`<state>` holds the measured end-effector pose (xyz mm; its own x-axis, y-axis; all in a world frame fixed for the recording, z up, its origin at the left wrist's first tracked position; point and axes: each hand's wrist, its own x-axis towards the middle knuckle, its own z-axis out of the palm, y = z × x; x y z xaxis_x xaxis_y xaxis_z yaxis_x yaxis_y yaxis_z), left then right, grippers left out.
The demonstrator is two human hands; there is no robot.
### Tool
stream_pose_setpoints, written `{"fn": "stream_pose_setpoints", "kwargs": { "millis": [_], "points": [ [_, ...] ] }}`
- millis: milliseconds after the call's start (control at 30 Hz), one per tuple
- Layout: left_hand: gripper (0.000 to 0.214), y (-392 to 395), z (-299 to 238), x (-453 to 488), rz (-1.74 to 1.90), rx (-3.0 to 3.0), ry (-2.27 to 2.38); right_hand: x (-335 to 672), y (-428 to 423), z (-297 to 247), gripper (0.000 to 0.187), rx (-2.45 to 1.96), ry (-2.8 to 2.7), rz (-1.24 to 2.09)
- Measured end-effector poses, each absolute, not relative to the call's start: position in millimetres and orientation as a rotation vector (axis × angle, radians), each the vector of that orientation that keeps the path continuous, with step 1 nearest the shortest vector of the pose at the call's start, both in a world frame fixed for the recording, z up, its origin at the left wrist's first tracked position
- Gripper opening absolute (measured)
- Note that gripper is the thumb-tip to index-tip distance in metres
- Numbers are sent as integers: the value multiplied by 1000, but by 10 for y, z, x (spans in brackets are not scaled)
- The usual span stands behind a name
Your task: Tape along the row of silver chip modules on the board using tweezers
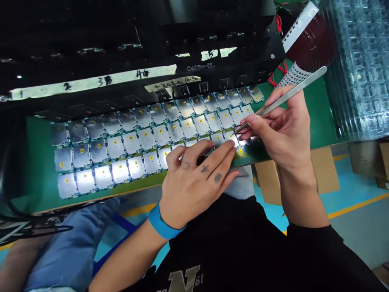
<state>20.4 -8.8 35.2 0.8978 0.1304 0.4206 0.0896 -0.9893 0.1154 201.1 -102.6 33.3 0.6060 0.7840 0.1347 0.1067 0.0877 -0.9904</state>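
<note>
Rows of small silver shielded boards [130, 142], most with a tiny yellow sticker, lie on a green bench mat [36, 178]. My left hand [197, 176], with a blue wristband, rests flat on the front row, fingers stretched out over the boards. My right hand [279, 129] is closed on metal tweezers [282, 99]. The tweezers' tip touches a board near the right end of the rows, just beyond my left fingertips.
A black fixture [152, 48] with numbered tape labels stands behind the boards. A reel of perforated tape [306, 44] and stacked clear trays [361, 69] sit at the right. Cardboard boxes [322, 170] stand under the bench edge. A blue-sleeved arm [69, 243] is at lower left.
</note>
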Motion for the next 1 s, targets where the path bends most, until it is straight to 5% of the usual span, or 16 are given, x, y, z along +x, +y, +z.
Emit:
{"fn": "stream_pose_setpoints", "kwargs": {
  "millis": [700,1000],
  "points": [
    [50,-26,391,119,571,2954,134,1996,-1421,449,32,-1356,-889,465],
    [35,-195,401,172,544,2899,-9,2005,-1498,323,34,-1367,-914,554]
  ]
}}
